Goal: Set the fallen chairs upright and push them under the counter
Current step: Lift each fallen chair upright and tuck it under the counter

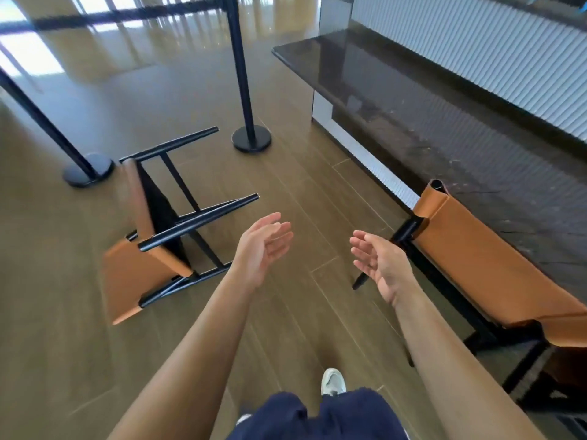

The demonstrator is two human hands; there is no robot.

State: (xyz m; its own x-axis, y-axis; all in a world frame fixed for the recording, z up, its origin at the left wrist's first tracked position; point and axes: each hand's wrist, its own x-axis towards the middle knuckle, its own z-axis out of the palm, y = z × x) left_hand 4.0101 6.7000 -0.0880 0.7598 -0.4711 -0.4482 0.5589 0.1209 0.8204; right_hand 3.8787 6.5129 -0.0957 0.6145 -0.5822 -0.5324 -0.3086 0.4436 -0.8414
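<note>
A fallen chair (152,249) with a tan leather seat and black frame lies on its back on the wooden floor at left, legs pointing right. A second tan chair (482,265) stands upright at right, against the dark counter (397,90). My left hand (263,249) hovers open, palm inward, just right of the fallen chair's legs, touching nothing. My right hand (378,262) is also open, palm inward, just left of the upright chair's back post and holding nothing.
Two black stanchion posts with round bases (251,139) (87,169) stand behind the fallen chair, linked by a belt. A white ribbed wall runs behind the counter. My white shoe (332,381) is on the floor below my hands.
</note>
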